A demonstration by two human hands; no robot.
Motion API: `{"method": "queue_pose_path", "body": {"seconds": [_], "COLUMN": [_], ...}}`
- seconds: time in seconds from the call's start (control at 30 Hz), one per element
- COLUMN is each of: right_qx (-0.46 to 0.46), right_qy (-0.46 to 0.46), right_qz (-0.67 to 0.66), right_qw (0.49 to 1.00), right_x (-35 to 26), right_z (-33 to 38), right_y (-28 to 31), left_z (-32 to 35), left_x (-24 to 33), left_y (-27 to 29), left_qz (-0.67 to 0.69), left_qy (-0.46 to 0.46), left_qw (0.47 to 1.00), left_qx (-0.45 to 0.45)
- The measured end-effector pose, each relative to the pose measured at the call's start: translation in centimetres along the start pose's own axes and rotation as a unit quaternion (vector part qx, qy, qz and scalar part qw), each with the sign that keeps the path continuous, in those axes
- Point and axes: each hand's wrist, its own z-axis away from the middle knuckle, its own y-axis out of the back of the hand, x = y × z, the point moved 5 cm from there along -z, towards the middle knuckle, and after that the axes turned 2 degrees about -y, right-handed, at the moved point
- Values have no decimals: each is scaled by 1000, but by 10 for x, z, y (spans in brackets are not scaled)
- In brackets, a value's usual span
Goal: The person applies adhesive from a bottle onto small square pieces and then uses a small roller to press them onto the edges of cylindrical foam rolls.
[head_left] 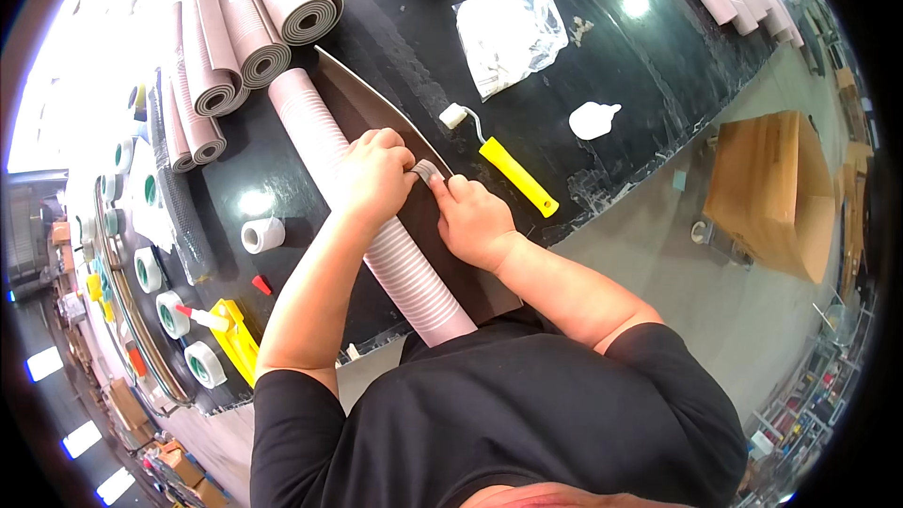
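Note:
A pink ribbed mat roll point(419, 273) lies on the black table in front of me, its near end against my body. Along its right side a dark brown flap point(362, 103) stretches out flat with a pale edge. My left hand point(374, 179) rests over the roll, its fingers closed on one end of a small curled grey strip point(426, 170). My right hand point(473, 221) lies above the flap, thumb and fingers pinching the strip's other side. What the strip is made for does not show.
More rolled pink mats point(292, 0) lie at the far left. A yellow-handled roller point(517, 174), a white bottle point(593, 119) and a plastic bag of white pieces point(508, 33) lie right of the flap. Left are a tape roll point(263, 235) and a yellow tool point(235, 334). A cardboard box point(767, 188) stands beyond the right edge.

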Motion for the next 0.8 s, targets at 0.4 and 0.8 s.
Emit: {"method": "queue_pose_path", "body": {"seconds": [0.4,0.8], "right_qx": [19,-34], "right_qy": [18,3], "right_qz": [-4,13], "right_qw": [1000,999], "right_x": [1,-2], "right_z": [-1,-2], "right_y": [1,3], "left_z": [-5,-16], "left_x": [3,3], "left_y": [-2,-2], "left_qz": [-3,-18], "left_qy": [-8,77], "left_qw": [1000,997], "left_qx": [25,-7]}}
